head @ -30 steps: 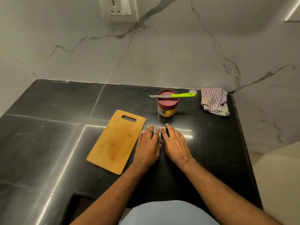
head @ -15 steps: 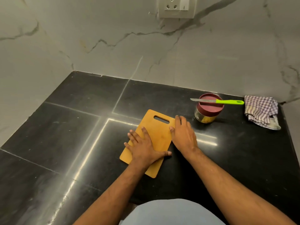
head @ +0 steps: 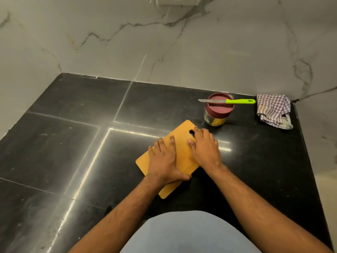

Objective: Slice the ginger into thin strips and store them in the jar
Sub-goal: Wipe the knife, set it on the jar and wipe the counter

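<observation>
Cutting board [head: 182,152] now nearer, handle end toward jar [head: 218,111], under flat left hand [head: 164,161] and right hand [head: 205,148].

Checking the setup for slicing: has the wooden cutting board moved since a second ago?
Yes. The wooden cutting board has slid right, toward the maroon-lidded jar, closing the gap; both hands rest flat on it.

The worktop [head: 76,136] lies open to the left and behind the board [head: 182,152] — bare black stone up to the wall [head: 127,42]. To the right stand the jar [head: 218,114], knife [head: 228,101] across its lid, and cloth [head: 273,110] near the edge.
</observation>
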